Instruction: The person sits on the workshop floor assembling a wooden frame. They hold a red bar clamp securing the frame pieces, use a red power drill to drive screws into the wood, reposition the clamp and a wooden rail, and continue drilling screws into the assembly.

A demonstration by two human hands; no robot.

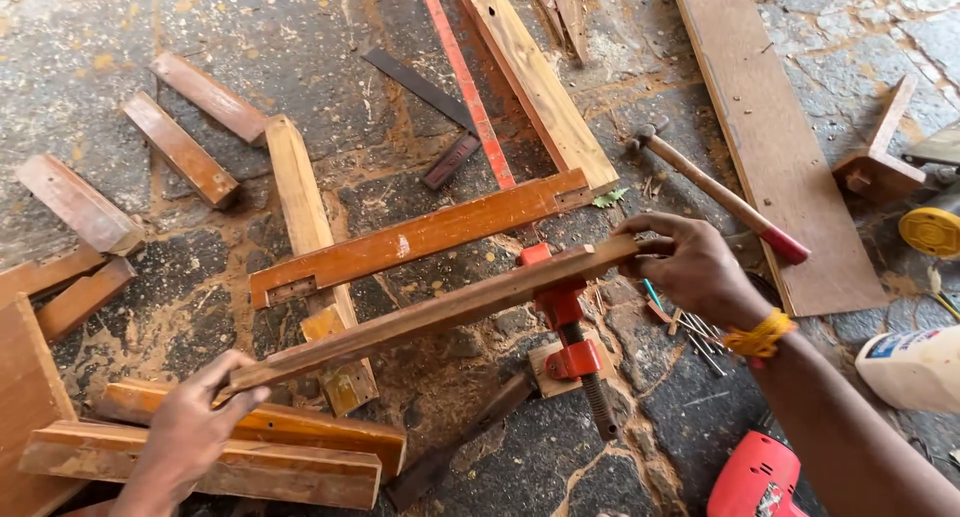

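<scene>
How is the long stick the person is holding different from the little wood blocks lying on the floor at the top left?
The wooden strip is long and thin; the short blocks are stubby and thicker. The strip is lifted off the ground, with the left hand at one end and the right hand at the other; the blocks lie flat on the stone floor, untouched. Both are brown wood with reddish tones.

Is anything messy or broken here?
Yes. Sawdust is scattered across the stone floor, and loose nails lie beside the right hand. Both hands hold a wooden strip; nothing looks broken.
</scene>
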